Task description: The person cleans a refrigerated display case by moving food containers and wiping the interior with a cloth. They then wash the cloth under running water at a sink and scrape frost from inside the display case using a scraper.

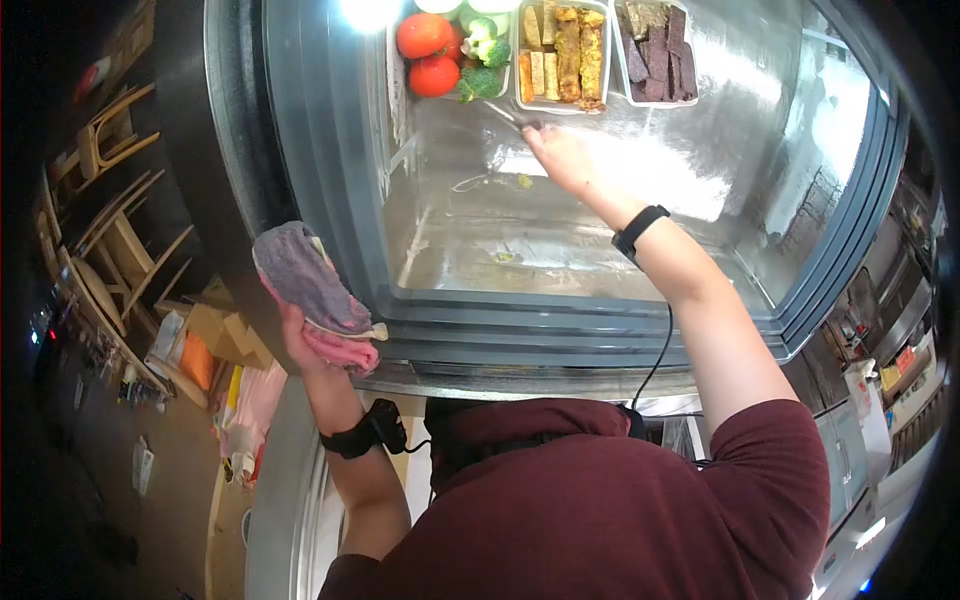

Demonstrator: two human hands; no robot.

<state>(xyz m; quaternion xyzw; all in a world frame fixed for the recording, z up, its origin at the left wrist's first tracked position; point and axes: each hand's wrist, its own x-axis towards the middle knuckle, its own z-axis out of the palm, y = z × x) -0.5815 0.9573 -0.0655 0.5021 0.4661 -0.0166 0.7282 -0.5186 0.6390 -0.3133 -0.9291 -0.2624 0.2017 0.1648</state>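
Note:
My left hand [297,338] is wrapped around a folded cloth [312,275], grey on top with pink below, held beside the left edge of the fridge. My right hand [560,155] reaches over the metal floor [450,235] of the fridge. Its fingers are closed on a thin, metallic-looking utensil [506,116] whose exact kind I cannot make out. Just beyond that hand is a white container of yellow-brown food strips [567,65]. Small yellowish scraps [524,181] lie on the metal below the hand.
Beside the strips, tomatoes [434,76] and broccoli [485,50] fill a container on the left; dark purple-brown pieces [660,60] fill another on the right. The fridge's grey frame [560,328] surrounds the opening. Wooden chairs [120,240] and a cardboard box [228,335] stand at far left.

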